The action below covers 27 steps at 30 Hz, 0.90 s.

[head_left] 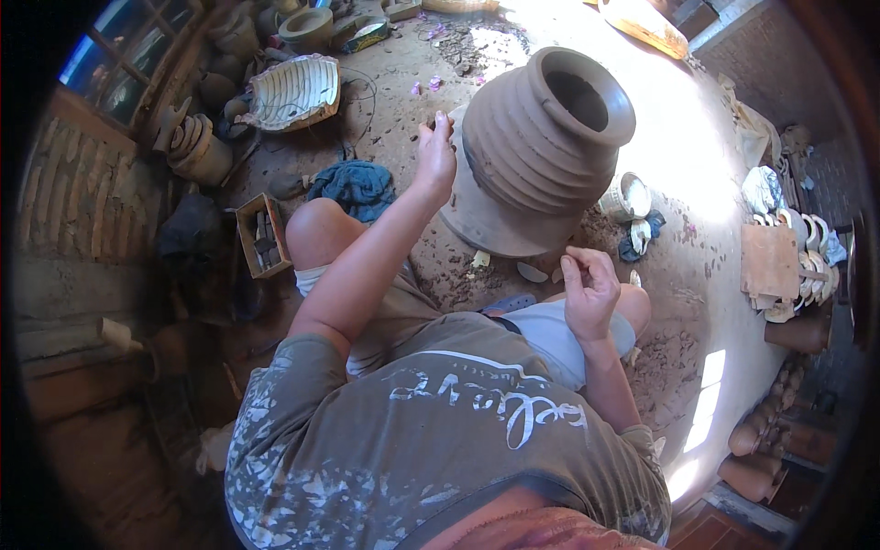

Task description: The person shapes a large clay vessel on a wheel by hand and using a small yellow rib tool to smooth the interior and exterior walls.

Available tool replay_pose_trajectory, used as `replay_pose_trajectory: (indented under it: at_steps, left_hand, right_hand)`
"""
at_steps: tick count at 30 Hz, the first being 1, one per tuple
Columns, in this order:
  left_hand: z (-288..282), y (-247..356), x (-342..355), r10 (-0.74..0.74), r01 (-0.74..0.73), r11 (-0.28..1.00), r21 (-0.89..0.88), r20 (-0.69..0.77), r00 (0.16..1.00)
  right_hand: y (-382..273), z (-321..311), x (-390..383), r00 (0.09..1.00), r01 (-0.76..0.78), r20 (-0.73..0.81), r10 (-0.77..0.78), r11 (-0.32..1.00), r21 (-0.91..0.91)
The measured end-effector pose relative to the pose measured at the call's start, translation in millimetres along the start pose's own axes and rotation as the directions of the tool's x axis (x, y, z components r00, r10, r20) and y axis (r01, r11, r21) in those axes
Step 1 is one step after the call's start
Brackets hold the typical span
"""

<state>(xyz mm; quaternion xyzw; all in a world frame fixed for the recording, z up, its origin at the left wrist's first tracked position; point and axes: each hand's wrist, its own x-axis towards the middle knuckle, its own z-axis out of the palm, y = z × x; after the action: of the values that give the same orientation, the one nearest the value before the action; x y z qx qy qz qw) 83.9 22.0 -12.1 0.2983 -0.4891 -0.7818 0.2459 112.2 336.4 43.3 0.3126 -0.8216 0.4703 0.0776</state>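
Observation:
A large ribbed clay pot point(527, 137) with a wide, thick-rimmed mouth stands in front of me, tilted in this view. Beneath it is a round clay-coloured base point(500, 229). My left hand point(437, 163) is raised just left of the pot, apart from its wall, fingers stretched upward and holding nothing I can see. Near the base's lower right edge is my right hand point(591, 289), fingers curled in toward the thumb. Whatever may lie between those fingertips is hidden. A pale curved scraper-like piece point(532, 272) lies on the floor beside the base.
A white bucket point(627, 197) stands right of the pot. To the left are a blue cloth point(356, 188), a wooden box of tools point(263, 240) and a ribbed, pale curved piece point(295, 92). Small clay pots point(753, 477) line the right wall. Clay crumbs point(674, 353) litter the floor.

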Motion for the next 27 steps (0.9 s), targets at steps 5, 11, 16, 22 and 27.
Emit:
replay_pose_trajectory:
  at_steps: [5, 11, 16, 22, 27]
  left_hand:
    - [-1, -22, 9, 0.132, -0.149, 0.974, 0.171, 0.105, 0.986]
    - [-7, -18, -16, 0.182, -0.237, 0.933, 0.269, 0.216, 0.959]
    - [5, 12, -89, 0.344, -0.49, 0.795, 0.358, 0.4, 0.85]
    - [15, 16, -129, -0.085, -0.155, 0.955, 0.254, 0.732, 0.676]
    - [32, 15, -147, -0.284, 0.046, 0.943, 0.33, 0.723, 0.629]
  right_hand:
    - [7, 0, 4, 0.998, -0.041, -0.037, 0.044, 0.996, 0.085]
    - [4, 9, 17, 0.999, -0.034, -0.032, 0.039, 0.988, 0.149]
    - [-20, 26, 25, 0.999, -0.027, -0.015, 0.033, 0.943, 0.332]
    - [-4, 18, 19, 0.993, 0.082, 0.061, -0.099, 0.967, 0.241]
    - [-20, -1, 28, 0.975, 0.203, 0.066, -0.213, 0.97, 0.13]
